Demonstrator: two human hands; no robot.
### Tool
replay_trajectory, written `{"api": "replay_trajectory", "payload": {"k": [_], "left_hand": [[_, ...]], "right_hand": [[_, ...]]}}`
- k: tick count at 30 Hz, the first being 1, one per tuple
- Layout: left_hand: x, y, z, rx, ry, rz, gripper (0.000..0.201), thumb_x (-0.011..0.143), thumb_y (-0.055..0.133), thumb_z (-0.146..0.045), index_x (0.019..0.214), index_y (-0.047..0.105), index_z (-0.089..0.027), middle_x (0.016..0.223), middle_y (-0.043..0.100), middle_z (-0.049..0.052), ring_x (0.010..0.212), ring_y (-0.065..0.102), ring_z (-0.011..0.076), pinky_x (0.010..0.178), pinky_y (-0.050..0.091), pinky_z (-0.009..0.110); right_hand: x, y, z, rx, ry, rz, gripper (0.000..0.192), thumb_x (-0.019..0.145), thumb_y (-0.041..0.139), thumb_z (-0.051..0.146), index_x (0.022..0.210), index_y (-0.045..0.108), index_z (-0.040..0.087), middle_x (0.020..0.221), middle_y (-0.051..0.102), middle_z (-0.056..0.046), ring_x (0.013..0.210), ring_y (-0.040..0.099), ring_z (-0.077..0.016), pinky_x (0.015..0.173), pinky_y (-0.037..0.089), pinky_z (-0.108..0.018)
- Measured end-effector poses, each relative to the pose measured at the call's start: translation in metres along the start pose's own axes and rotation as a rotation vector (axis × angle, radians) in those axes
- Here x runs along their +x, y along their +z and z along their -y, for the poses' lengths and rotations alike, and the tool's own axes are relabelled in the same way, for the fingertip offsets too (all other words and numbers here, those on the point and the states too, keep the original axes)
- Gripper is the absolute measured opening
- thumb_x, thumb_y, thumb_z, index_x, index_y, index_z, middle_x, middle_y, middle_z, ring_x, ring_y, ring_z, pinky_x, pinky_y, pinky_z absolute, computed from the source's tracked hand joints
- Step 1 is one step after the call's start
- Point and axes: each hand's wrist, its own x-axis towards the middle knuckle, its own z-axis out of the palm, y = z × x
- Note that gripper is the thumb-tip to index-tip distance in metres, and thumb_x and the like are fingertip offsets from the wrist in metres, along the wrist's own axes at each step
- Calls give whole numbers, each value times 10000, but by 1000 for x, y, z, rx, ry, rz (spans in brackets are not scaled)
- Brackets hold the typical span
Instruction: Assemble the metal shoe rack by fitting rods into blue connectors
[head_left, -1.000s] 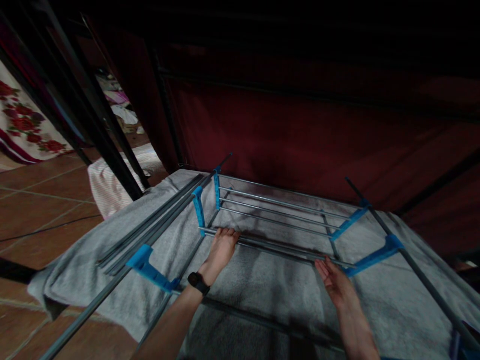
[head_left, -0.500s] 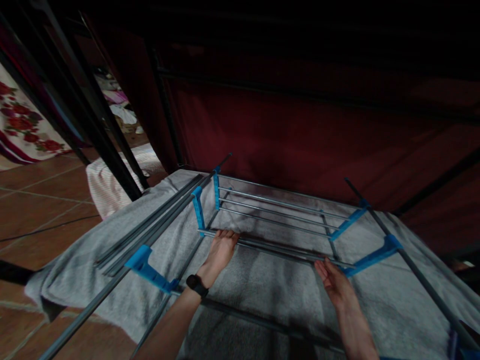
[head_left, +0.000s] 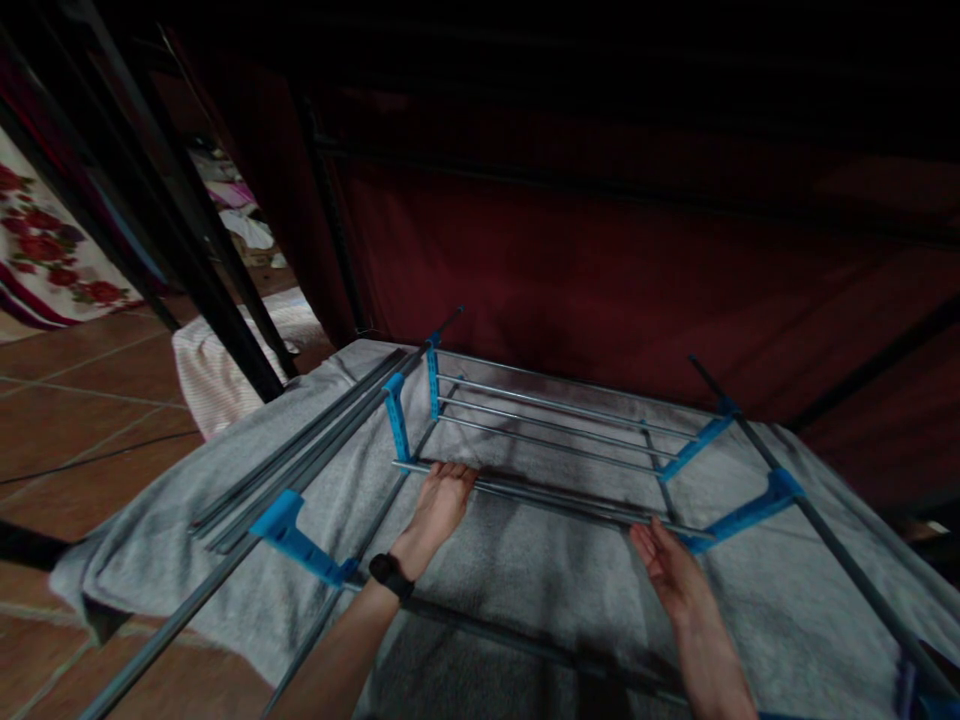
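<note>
A metal drying rack (head_left: 555, 430) with thin grey rods and blue plastic brackets lies flat on a grey towel (head_left: 540, 590). My left hand (head_left: 437, 504), with a black watch on its wrist, curls its fingers around the nearest rod bundle at its left end. My right hand (head_left: 670, 568) lies palm up under the same rods near their right end, fingers touching them. A blue bracket (head_left: 739, 516) sits just right of my right hand.
Long grey poles (head_left: 300, 460) with a blue clip (head_left: 292, 535) lie along the towel's left side. A dark red fabric wall (head_left: 600, 250) rises behind. Black frame bars (head_left: 187, 260), terracotta floor tiles (head_left: 82, 400) and a flowered cloth (head_left: 45, 240) are at the left.
Almost nothing differs; the view shifts slightly and both hands stay on the same rods, lifted a touch.
</note>
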Motion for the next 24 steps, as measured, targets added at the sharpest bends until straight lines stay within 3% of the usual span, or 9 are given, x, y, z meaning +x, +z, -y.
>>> {"api": "replay_trajectory", "payload": {"k": [6,13,24], "left_hand": [[0,5,-1,10,23,18,433,970,392,-81,1239,702,-219,1206,728,77,1183,615,249,1074,399,386],[-2,6,-6,-14,66,-25,500,970,348,-113,1238,703,-342,1218,730,36,1166,616,248,1092,397,407],[12,13,-14,10,133,-75,337,985,442,-90,1173,706,-177,1087,720,108,1097,605,266,1027,409,425]], "right_hand": [[-17,-4,7,-1,-15,13,338,559,957,314,763,706,215,775,736,12,772,742,-165,841,661,-282],[-32,-14,11,21,-72,5,318,566,963,279,773,732,208,831,747,17,791,745,-162,848,661,-274],[-32,-29,17,-40,-118,-20,242,604,915,294,772,750,235,850,754,9,839,743,-176,862,650,-282]]}}
